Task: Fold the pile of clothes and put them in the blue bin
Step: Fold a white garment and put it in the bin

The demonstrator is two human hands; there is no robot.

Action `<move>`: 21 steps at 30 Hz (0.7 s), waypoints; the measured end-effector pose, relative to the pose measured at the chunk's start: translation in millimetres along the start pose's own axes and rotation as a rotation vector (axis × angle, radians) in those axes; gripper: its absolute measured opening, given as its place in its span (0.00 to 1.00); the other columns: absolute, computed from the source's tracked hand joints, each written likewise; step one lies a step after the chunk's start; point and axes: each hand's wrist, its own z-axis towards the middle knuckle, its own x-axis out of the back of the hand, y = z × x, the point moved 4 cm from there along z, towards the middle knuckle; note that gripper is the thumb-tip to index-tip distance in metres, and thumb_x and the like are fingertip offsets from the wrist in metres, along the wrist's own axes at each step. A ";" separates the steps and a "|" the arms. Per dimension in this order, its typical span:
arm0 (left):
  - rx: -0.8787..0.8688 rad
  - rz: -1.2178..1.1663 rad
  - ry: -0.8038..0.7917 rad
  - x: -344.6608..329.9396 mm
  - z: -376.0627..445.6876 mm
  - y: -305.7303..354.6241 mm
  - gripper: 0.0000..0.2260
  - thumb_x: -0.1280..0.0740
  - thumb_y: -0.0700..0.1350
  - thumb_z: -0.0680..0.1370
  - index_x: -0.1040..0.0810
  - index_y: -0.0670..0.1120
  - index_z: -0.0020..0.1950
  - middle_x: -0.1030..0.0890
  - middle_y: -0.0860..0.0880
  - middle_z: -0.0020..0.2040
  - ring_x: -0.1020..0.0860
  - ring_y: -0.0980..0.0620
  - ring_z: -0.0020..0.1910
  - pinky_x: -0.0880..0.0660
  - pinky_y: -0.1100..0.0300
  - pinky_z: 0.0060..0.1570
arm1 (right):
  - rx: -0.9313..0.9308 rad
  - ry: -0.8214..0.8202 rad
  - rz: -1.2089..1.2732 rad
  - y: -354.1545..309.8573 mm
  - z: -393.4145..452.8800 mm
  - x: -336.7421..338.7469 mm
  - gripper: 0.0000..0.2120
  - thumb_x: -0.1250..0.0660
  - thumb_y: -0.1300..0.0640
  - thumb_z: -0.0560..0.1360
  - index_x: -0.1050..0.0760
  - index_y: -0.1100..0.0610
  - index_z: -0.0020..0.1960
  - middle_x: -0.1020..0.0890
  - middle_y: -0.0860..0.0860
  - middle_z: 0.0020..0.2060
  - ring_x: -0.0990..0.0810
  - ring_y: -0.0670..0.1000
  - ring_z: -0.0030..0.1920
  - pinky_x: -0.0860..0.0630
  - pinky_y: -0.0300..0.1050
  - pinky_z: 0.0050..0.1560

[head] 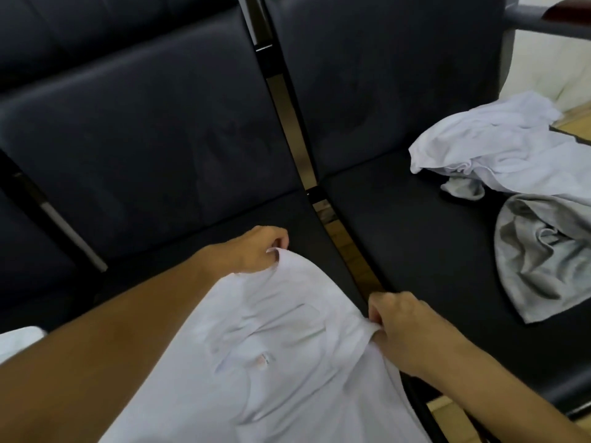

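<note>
While both hands pinch it, the white shirt (275,356) hangs spread over the dark seat (160,148): the left hand (256,251) grips the far top corner, the right hand (412,327) the near edge, so the held edge runs diagonally away to the left. Well to the right, on the neighbouring seat (399,219), lie what look like two more garments: one white (492,145), one grey (543,257), touching. No blue bin shows.

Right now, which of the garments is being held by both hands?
The white shirt spread nearest the camera, pinched by the left hand and right hand. The crumpled white garment and grey garment lie untouched.
</note>
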 end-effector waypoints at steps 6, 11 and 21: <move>0.109 -0.215 0.545 72.8 -74.4 -25.3 0.13 0.40 0.33 0.78 0.30 0.52 0.47 0.22 0.46 0.41 0.25 0.51 0.37 0.26 0.53 0.37 | 0.185 0.476 0.359 -5.6 -0.2 69.3 0.07 0.38 0.61 0.77 0.35 0.53 0.45 0.24 0.52 0.34 0.25 0.52 0.32 0.32 0.48 0.30; 0.137 0.041 0.749 156.6 -199.2 -10.9 0.10 0.42 0.38 0.81 0.25 0.49 0.56 0.19 0.51 0.48 0.21 0.52 0.46 0.25 0.58 0.45 | 0.489 0.620 0.412 -55.4 -48.7 130.3 0.07 0.38 0.58 0.78 0.32 0.46 0.47 0.23 0.54 0.31 0.31 0.51 0.27 0.32 0.47 0.30; 0.162 0.444 1.144 223.7 -472.0 46.9 0.12 0.43 0.44 0.77 0.31 0.52 0.60 0.19 0.41 0.34 0.21 0.38 0.30 0.23 0.47 0.34 | 0.723 0.481 -0.096 -169.0 -247.2 238.5 0.11 0.24 0.60 0.71 0.15 0.43 0.40 0.14 0.40 0.38 0.17 0.40 0.41 0.21 0.39 0.44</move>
